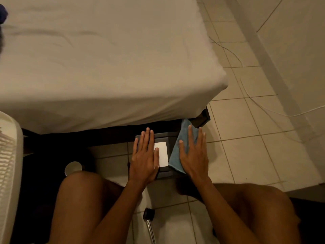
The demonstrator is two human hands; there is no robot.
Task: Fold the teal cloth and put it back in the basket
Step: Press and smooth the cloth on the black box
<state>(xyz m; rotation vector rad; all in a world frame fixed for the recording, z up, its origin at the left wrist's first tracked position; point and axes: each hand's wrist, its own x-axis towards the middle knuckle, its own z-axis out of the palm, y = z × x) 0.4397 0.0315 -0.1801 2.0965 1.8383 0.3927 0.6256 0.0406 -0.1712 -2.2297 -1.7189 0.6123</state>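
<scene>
The teal cloth lies folded over the right side of a dark grey basket that stands on the floor at the foot of the bed. My right hand rests flat on the cloth with its fingers spread, covering most of it. My left hand lies flat on the basket's left side, fingers straight, beside a white rectangle that shows in the middle of the basket. Neither hand grips anything.
A bed with a white sheet fills the upper left, its dark leg just behind the cloth. My knees frame the bottom. A metal chair leg, a white round cup, a white fan and a floor cable are nearby.
</scene>
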